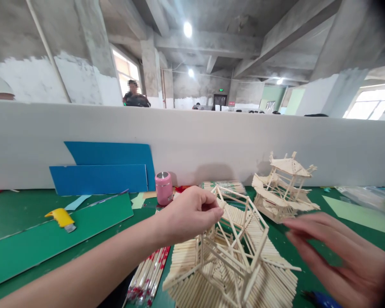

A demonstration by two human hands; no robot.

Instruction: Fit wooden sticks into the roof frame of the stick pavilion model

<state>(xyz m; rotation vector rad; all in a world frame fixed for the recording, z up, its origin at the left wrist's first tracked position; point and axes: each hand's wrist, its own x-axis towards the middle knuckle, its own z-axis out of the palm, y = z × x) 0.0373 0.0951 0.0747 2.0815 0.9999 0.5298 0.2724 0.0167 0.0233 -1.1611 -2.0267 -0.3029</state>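
Note:
A half-open pavilion model (272,280) built from pale wooden sticks stands in front of me, with a slatted lower roof and a bare upper frame. My left hand (191,211) reaches across from the left. Its thumb and fingers are pinched at the frame's upper left corner, apparently on a stick there. To the right of the model, my right hand (343,252) hovers above the table, slightly blurred. Thumb and fingertips come together in a pinch; whatever is between them is too small to make out.
Behind stands another stick pavilion (288,184). A pink flask (164,188), packaged sticks (224,187) and blue boards (99,179) sit by the white partition (192,141). Left lie a yellow cutter (61,218) and green board (93,224); bagged sticks (150,273) lie nearer.

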